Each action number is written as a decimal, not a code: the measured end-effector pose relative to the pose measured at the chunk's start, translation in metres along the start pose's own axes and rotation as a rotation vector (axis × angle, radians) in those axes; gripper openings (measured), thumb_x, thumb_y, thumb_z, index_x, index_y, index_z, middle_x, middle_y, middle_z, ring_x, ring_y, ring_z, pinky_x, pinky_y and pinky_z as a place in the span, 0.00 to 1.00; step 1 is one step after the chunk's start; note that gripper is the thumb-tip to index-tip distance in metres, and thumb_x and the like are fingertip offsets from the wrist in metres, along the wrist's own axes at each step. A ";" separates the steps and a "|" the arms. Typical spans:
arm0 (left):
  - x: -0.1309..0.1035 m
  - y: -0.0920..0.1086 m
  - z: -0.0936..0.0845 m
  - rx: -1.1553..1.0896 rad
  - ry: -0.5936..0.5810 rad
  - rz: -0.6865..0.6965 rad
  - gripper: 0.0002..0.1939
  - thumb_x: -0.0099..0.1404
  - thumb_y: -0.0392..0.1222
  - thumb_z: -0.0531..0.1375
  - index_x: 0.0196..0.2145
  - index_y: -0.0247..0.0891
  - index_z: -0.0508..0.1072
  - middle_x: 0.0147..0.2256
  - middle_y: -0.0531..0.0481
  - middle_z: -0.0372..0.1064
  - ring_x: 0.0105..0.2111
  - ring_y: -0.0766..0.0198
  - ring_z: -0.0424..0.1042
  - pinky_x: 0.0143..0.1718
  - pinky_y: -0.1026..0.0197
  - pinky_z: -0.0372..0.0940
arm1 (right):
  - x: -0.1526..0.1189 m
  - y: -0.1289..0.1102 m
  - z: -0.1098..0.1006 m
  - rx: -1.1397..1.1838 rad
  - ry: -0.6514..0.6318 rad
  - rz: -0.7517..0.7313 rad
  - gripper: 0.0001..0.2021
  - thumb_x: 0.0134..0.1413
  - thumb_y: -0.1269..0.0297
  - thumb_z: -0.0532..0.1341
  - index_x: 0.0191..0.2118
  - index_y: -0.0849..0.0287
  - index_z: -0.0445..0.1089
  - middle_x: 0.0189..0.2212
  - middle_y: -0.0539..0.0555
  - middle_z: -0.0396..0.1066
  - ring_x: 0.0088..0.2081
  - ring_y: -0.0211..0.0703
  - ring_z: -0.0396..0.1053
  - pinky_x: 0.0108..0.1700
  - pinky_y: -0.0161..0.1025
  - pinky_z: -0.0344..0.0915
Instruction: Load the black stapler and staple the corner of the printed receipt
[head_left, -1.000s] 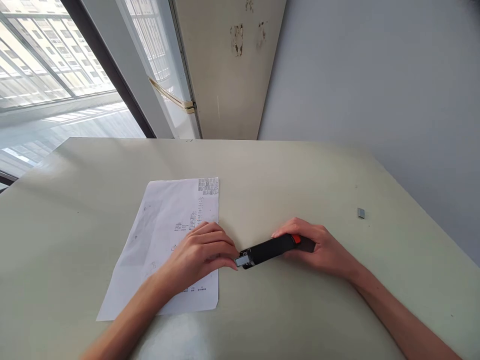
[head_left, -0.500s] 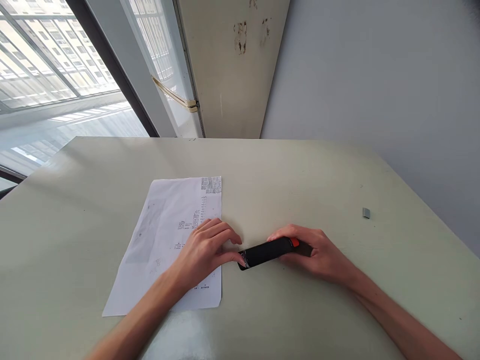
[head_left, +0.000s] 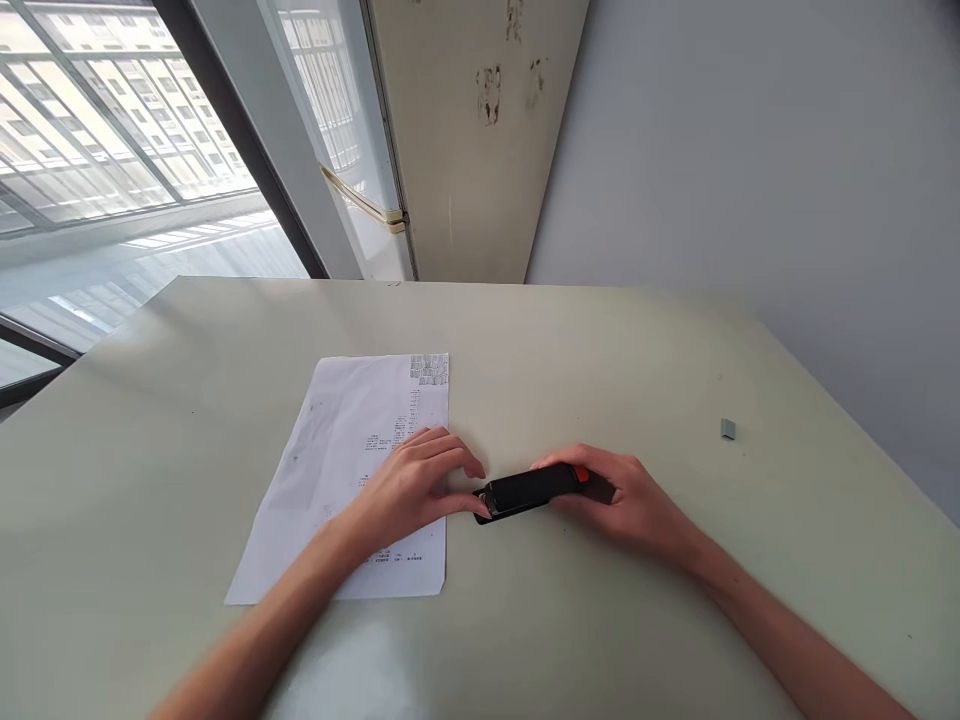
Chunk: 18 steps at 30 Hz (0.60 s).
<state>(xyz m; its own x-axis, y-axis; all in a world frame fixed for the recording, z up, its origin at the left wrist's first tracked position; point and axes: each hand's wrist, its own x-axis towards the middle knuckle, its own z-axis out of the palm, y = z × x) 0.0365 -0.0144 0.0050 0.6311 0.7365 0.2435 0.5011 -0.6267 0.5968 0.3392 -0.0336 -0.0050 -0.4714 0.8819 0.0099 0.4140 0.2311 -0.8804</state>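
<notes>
A black stapler (head_left: 529, 488) with a red patch at its back end lies slanted between my hands. My right hand (head_left: 615, 492) is closed around its back end, fingers along the far side and thumb along the near side. My left hand (head_left: 420, 480) is at the front end, over the edge of a printed sheet of paper (head_left: 300, 500). Its thumb tip touches the stapler's front, while the index finger arches above with a gap between. The part of the stapler inside my right palm is hidden.
On the right of the pale table (head_left: 600, 640) sits a small grey block (head_left: 728, 429), perhaps a strip of staples. A grey wall (head_left: 750, 150) borders the far right. A glass door with a gold handle (head_left: 364, 200) and windows stand beyond the table at the left.
The camera view has shifted slightly. The stapler and both hands appear a little higher in view, and the stapler's front top seems slightly raised from its base. Both hands keep nearly the same pose.
</notes>
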 end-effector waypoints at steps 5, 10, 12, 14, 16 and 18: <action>0.009 -0.025 -0.030 0.088 0.182 -0.164 0.14 0.74 0.55 0.59 0.42 0.43 0.77 0.42 0.49 0.78 0.44 0.56 0.75 0.47 0.53 0.69 | -0.005 0.002 -0.002 -0.025 0.053 0.035 0.12 0.64 0.53 0.65 0.51 0.47 0.75 0.44 0.51 0.79 0.41 0.46 0.74 0.41 0.40 0.70; 0.023 -0.080 -0.059 0.403 0.347 -0.389 0.17 0.75 0.55 0.54 0.46 0.41 0.74 0.45 0.44 0.75 0.50 0.50 0.70 0.56 0.45 0.64 | -0.006 0.006 -0.004 -0.078 0.170 0.074 0.16 0.63 0.48 0.65 0.51 0.49 0.75 0.42 0.52 0.79 0.40 0.47 0.74 0.41 0.42 0.72; 0.027 -0.098 -0.064 0.479 0.313 -0.497 0.20 0.74 0.57 0.53 0.49 0.39 0.72 0.51 0.40 0.70 0.55 0.45 0.65 0.60 0.41 0.60 | -0.004 0.009 -0.005 -0.087 0.203 0.060 0.17 0.63 0.46 0.64 0.50 0.49 0.76 0.43 0.53 0.79 0.41 0.48 0.74 0.40 0.42 0.73; 0.030 -0.107 -0.064 0.519 0.290 -0.552 0.24 0.72 0.60 0.53 0.49 0.37 0.71 0.52 0.37 0.66 0.56 0.42 0.62 0.60 0.39 0.58 | -0.002 0.011 -0.007 -0.093 0.217 0.043 0.17 0.63 0.46 0.64 0.51 0.50 0.76 0.44 0.53 0.79 0.42 0.48 0.74 0.40 0.42 0.73; 0.031 -0.106 -0.060 0.531 0.260 -0.550 0.26 0.70 0.64 0.53 0.45 0.36 0.71 0.50 0.36 0.65 0.54 0.42 0.62 0.60 0.38 0.57 | -0.003 0.012 -0.009 -0.101 0.228 0.029 0.18 0.63 0.46 0.65 0.51 0.50 0.76 0.44 0.53 0.79 0.42 0.48 0.74 0.41 0.42 0.72; 0.031 -0.097 -0.054 0.505 0.224 -0.518 0.26 0.68 0.66 0.55 0.40 0.37 0.69 0.47 0.38 0.66 0.52 0.44 0.63 0.59 0.40 0.57 | -0.006 0.012 -0.011 -0.109 0.240 0.019 0.18 0.62 0.45 0.65 0.50 0.50 0.76 0.43 0.53 0.80 0.41 0.48 0.74 0.41 0.42 0.72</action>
<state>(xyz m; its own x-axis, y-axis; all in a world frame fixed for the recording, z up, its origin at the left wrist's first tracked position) -0.0250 0.0830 -0.0040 0.1332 0.9689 0.2087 0.9451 -0.1876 0.2675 0.3550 -0.0315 -0.0102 -0.2698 0.9557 0.1177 0.5087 0.2452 -0.8253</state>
